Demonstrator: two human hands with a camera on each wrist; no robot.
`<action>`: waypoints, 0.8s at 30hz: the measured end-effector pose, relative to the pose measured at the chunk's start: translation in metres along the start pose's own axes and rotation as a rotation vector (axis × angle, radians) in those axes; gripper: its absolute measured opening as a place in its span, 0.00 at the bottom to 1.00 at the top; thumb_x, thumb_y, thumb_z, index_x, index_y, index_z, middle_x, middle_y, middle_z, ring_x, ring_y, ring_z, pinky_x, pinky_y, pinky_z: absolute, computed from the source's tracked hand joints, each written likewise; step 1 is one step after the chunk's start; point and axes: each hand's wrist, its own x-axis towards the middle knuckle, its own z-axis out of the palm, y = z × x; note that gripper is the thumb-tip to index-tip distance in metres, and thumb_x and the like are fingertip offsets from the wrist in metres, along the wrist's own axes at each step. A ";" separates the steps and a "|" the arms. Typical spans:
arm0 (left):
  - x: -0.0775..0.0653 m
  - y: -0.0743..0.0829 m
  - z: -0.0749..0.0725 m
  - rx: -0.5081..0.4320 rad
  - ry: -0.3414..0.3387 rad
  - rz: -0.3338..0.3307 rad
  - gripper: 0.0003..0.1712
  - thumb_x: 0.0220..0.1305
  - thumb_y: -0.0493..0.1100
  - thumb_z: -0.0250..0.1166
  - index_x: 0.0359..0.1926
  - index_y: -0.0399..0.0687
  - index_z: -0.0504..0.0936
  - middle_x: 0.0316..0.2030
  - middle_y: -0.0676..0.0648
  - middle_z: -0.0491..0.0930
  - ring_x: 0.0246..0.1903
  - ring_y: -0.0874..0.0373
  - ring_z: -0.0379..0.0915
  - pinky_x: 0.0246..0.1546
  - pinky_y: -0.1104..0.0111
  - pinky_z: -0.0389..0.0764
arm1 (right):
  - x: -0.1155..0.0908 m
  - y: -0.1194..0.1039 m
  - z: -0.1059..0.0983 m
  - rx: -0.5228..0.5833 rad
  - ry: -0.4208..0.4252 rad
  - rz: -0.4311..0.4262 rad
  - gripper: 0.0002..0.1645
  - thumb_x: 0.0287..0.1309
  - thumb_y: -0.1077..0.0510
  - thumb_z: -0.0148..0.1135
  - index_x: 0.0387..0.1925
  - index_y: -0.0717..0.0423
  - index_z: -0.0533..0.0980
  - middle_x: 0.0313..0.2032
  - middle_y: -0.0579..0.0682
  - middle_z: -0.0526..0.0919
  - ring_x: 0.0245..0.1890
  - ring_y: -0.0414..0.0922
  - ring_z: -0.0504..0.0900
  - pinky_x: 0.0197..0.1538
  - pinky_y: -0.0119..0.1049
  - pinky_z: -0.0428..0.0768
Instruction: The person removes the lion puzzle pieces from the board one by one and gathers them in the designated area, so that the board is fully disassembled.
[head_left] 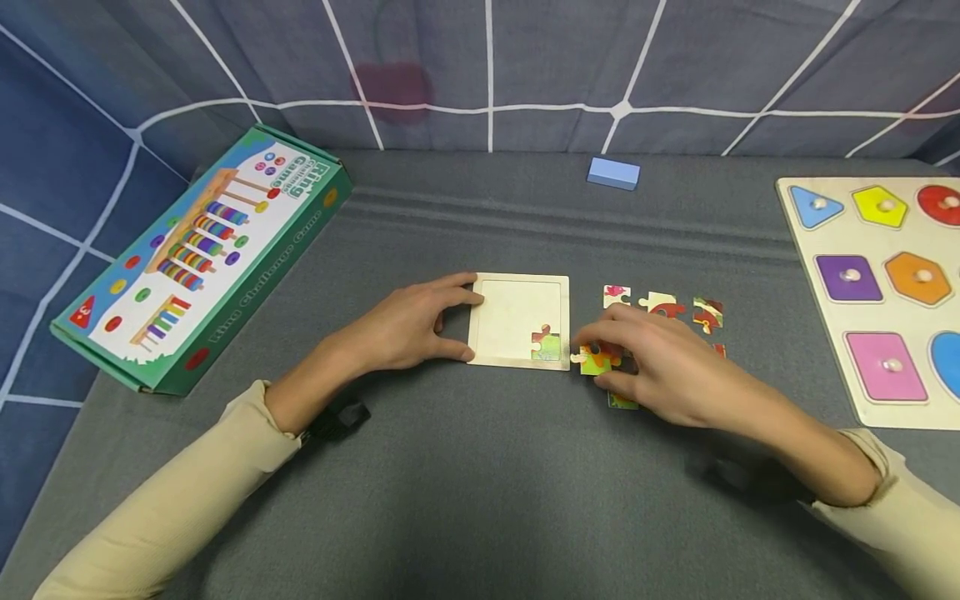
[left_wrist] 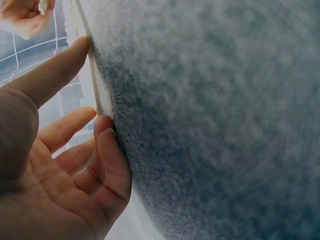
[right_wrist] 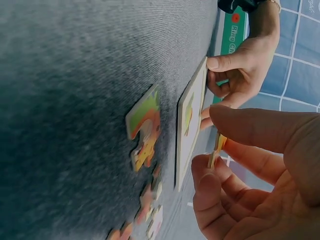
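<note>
A square wooden puzzle tray (head_left: 506, 317) lies on the cloth with one jigsaw piece (head_left: 547, 343) in its lower right corner. My left hand (head_left: 408, 321) touches the tray's left edge, thumb by the near corner and fingers by the far one. In the left wrist view, fingertips (left_wrist: 82, 47) rest along that thin edge. Between thumb and fingers, my right hand (head_left: 667, 362) pinches a green and orange puzzle piece (head_left: 596, 360), just right of the tray. The right wrist view shows this piece (right_wrist: 216, 150) edge-on, above the cloth. Under the hand lies another puzzle piece (head_left: 622, 401), partly hidden.
Several loose puzzle pieces (head_left: 662, 303) lie beyond my right hand. A peg shape board (head_left: 866, 304) is at the far right. At the left sits a green ring game box (head_left: 202, 258). A blue block (head_left: 613, 173) lies near the grid-patterned curtain (head_left: 555, 71) at the back.
</note>
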 end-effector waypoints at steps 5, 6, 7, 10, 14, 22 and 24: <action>0.000 0.000 0.000 -0.005 -0.002 -0.002 0.39 0.55 0.49 0.76 0.66 0.44 0.73 0.73 0.44 0.58 0.29 0.60 0.70 0.36 0.63 0.70 | -0.011 0.005 -0.001 -0.001 0.016 0.004 0.29 0.50 0.63 0.75 0.55 0.51 0.77 0.35 0.40 0.73 0.33 0.39 0.71 0.38 0.39 0.69; 0.000 0.000 0.000 -0.005 -0.003 -0.002 0.39 0.56 0.49 0.76 0.66 0.44 0.73 0.73 0.44 0.58 0.29 0.60 0.70 0.36 0.63 0.70 | -0.013 0.007 -0.002 -0.001 0.019 0.003 0.29 0.50 0.63 0.75 0.55 0.51 0.77 0.35 0.40 0.73 0.33 0.38 0.71 0.37 0.38 0.70; 0.000 0.000 0.000 -0.006 -0.004 -0.003 0.39 0.56 0.49 0.76 0.66 0.44 0.73 0.73 0.44 0.58 0.29 0.60 0.70 0.36 0.64 0.70 | -0.015 0.008 -0.002 -0.002 0.024 0.001 0.29 0.49 0.63 0.76 0.55 0.51 0.77 0.36 0.39 0.74 0.33 0.38 0.71 0.37 0.38 0.70; 0.000 0.000 0.000 -0.005 -0.003 -0.004 0.39 0.55 0.49 0.76 0.66 0.44 0.73 0.73 0.44 0.58 0.29 0.60 0.70 0.35 0.64 0.70 | -0.022 0.012 -0.003 -0.008 0.036 -0.020 0.26 0.49 0.64 0.76 0.52 0.50 0.80 0.39 0.37 0.76 0.32 0.36 0.71 0.35 0.35 0.71; 0.001 0.000 0.000 -0.003 -0.003 -0.004 0.39 0.56 0.49 0.76 0.66 0.44 0.73 0.73 0.44 0.58 0.29 0.60 0.70 0.35 0.64 0.70 | -0.032 0.015 -0.005 -0.026 0.047 -0.015 0.27 0.47 0.64 0.77 0.51 0.47 0.82 0.40 0.35 0.76 0.29 0.34 0.70 0.31 0.33 0.70; 0.001 0.000 0.000 0.000 0.001 0.001 0.39 0.55 0.49 0.76 0.66 0.43 0.74 0.73 0.44 0.59 0.29 0.60 0.70 0.35 0.64 0.70 | -0.053 0.023 -0.008 -0.098 0.074 0.023 0.31 0.42 0.62 0.80 0.51 0.43 0.81 0.40 0.35 0.74 0.27 0.32 0.68 0.30 0.33 0.67; 0.000 0.000 0.000 0.002 0.002 0.000 0.39 0.55 0.49 0.76 0.66 0.43 0.74 0.73 0.44 0.59 0.29 0.60 0.70 0.35 0.64 0.70 | -0.057 0.026 -0.008 -0.109 0.071 0.025 0.31 0.40 0.61 0.81 0.50 0.42 0.81 0.39 0.34 0.74 0.28 0.33 0.68 0.30 0.33 0.67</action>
